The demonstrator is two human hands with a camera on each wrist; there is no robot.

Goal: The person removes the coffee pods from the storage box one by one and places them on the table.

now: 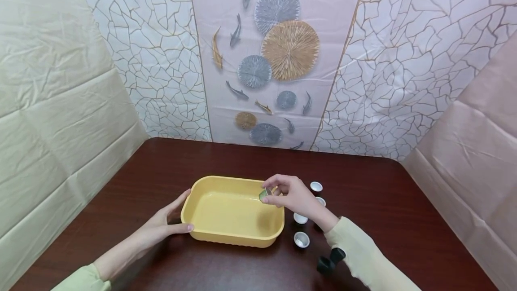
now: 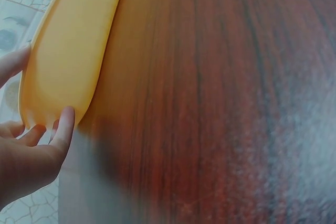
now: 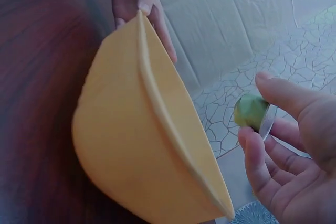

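Note:
A yellow plastic basin point(image 1: 232, 183) stands on the dark table, its visible inside floor bare. My left hand point(image 1: 163, 228) holds its left end, the thumb at the near corner and the fingers spread along the outside; in the left wrist view, the hand point(image 2: 31, 156) spans the basin point(image 2: 68, 51). Above the basin's right end, my right hand point(image 1: 292, 194) pinches a small green coffee capsule point(image 1: 265, 194) between thumb and fingers. The right wrist view shows the green capsule point(image 3: 251, 111) with its pale rim toward the palm of the right hand point(image 3: 294, 156).
Right of the basin stand several small pale-topped capsules, among them a far one point(image 1: 316, 187) and a near one point(image 1: 301, 240); the right forearm partly hides others. A black piece point(image 1: 331, 259) sits by the right sleeve. A patterned cloth point(image 1: 258, 102) hangs behind the table point(image 1: 363, 192).

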